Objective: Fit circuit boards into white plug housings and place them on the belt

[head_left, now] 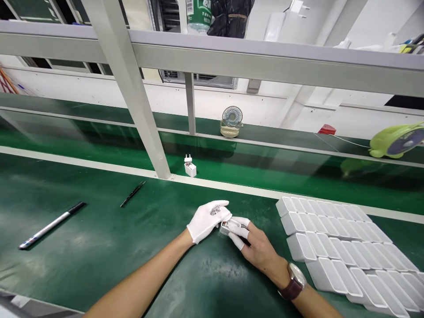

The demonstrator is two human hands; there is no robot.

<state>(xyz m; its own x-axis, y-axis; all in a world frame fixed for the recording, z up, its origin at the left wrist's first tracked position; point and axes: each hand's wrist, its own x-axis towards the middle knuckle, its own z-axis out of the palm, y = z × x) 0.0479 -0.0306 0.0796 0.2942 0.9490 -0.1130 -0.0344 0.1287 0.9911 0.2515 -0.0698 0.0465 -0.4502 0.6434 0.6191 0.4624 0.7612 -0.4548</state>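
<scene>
White glove: left hand, fingers curled nearly closed, its hold unclear (fingers hide it).
Finger cots: right hand, fingertips closed on small plastic housing.
Housing: between both hands, beside left fingertips; long axis unclear.

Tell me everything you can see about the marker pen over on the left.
The marker pen is long and slim, with a whitish, plastic-looking barrel, a black section at its far end and small bluish printed markings toward the near end. It lies flat and slanted on the green worktop, far end pointing rightward. Only the worktop touches it. The lettering is too small to read.
</scene>
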